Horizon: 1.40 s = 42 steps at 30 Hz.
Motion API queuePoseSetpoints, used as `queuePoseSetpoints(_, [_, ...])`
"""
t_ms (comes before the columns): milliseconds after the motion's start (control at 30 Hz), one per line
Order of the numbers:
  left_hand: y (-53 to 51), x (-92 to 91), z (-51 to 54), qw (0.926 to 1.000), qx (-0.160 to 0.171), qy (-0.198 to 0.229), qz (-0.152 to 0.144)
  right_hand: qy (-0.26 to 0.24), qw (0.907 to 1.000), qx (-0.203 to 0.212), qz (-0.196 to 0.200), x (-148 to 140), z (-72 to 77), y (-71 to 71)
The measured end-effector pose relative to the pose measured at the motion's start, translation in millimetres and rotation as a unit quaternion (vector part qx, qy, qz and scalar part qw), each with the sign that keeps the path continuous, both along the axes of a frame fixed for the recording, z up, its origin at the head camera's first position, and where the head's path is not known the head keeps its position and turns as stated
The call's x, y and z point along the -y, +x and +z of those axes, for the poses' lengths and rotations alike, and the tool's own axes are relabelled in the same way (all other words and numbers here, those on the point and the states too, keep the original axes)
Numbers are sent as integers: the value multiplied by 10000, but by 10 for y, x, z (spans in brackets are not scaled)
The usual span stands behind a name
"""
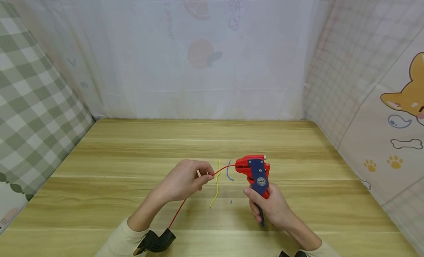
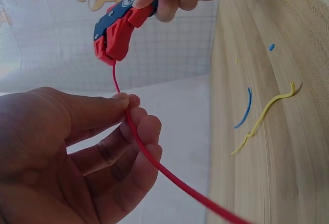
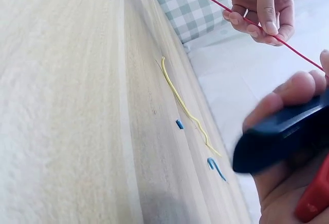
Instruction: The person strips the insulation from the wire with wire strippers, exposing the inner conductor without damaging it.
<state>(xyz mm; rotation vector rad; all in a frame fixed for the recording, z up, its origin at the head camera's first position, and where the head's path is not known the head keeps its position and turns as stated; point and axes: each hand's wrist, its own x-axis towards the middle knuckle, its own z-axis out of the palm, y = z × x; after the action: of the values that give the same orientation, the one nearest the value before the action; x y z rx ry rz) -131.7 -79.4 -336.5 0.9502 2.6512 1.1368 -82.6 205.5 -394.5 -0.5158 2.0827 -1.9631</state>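
Observation:
A red wire (image 2: 169,173) is pinched between the thumb and forefinger of my left hand (image 1: 185,179). Its far end enters the jaws of a red and dark blue wire stripper (image 1: 259,172), while the rest trails down past my left wrist. My right hand (image 1: 273,205) grips the stripper by its handles, holding it raised above the table with its nose pointing left. In the left wrist view the wire (image 2: 115,75) runs straight up into the stripper's red nose (image 2: 115,41). The wire's tip is hidden inside the tool.
On the wooden table (image 1: 132,146) lie a wavy yellow wire (image 1: 217,187), a curved blue wire (image 1: 228,172) and a tiny blue piece (image 1: 231,202). A tiny yellow bit (image 2: 237,60) shows in the left wrist view. Printed curtains (image 1: 149,65) surround the table's back and sides.

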Motion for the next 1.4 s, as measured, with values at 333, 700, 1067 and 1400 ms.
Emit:
queuePoseSetpoints(333, [-9, 29, 15, 10000, 49, -5, 81, -71, 9992, -125, 360, -45, -9, -31])
queuePoseSetpoints(700, [-27, 92, 12, 9999, 49, 138, 66, -221, 9988, -285, 327, -92, -4, -48])
queuePoseSetpoints(1067, [-33, 94, 14, 9998, 101, 160, 85, 1, 9996, -178, -205, -66, 10, -30])
queuePoseSetpoints(1400, [-43, 117, 25, 9997, 155, 165, 111, 274, 9977, 4, -614, -58, 13, -33])
